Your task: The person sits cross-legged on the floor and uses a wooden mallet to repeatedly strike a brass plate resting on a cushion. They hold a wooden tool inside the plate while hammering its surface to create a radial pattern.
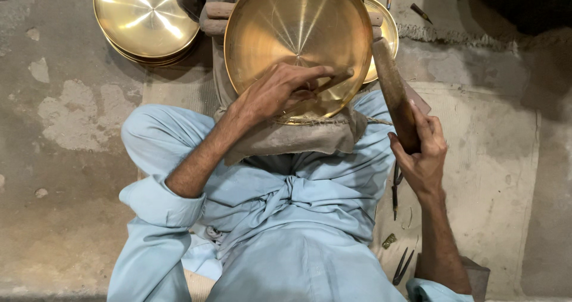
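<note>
While you sit on the floor [71, 218] with your knees spread, a large brass plate [286, 33] stands tilted on your lap, its lower rim resting on a folded grey cloth [298, 138] that lies across your light blue clothing. Your left hand [280, 90] lies against the plate's inner face near the lower rim, its grip closed around a thin dark tool [333, 81], fingers pinched together on the shaft with the forefinger stretched along it; the tool's tip touches the brass just right of your fingertips. Your right hand [423, 153] is off to the side of the plate, its grip clamped on the lower end of a thick wooden mallet [390, 87], which slants up and slightly leftward, its upper end just beside the plate's right rim. Whether the wood touches the rim I cannot tell.

Behind the plate, a second brass dish [387, 31] peeks out at the right, mostly hidden. A stack of brass plates [146, 19] sits on the floor at upper left, well apart from your hands. Beside your right thigh, a pale mat [476, 159] carries dark metal pincers [395, 189], another pair of pincers [402, 266] nearer the bottom edge, and a small brass piece [389, 240] between them. Near the top edge, a few slim tools [420, 11] lie on the floor.
</note>
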